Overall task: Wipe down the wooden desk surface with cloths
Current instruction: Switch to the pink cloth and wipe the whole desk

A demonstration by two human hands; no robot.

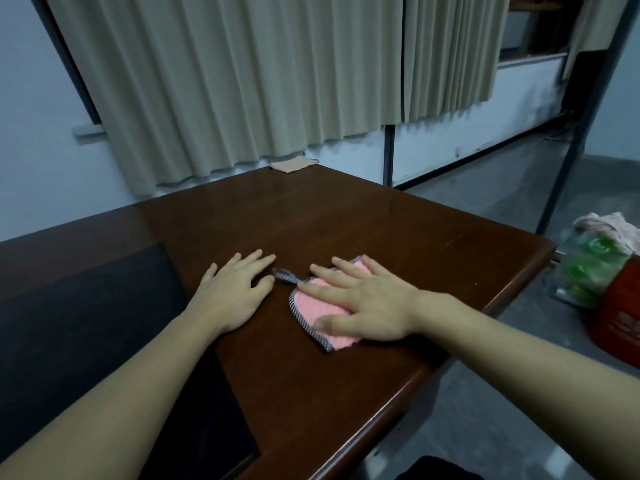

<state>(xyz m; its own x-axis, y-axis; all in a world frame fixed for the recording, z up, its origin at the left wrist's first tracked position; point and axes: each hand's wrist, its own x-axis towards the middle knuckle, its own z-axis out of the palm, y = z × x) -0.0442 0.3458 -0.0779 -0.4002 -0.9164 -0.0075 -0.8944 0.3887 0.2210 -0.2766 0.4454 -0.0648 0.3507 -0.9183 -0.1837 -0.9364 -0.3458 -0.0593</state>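
Right grip [367, 299] spread flat, pressing cloth [318, 306] to bench [381, 220] for wiping; left grip [232, 289] spread beside cloth, bracing.

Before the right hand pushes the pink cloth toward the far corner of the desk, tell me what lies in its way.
Nothing visible blocks it until the corner itself. The right hand presses the pink cloth flat, and bare desk stretches ahead. A beige cloth lies at the far corner; the left hand rests beside, left of the path.
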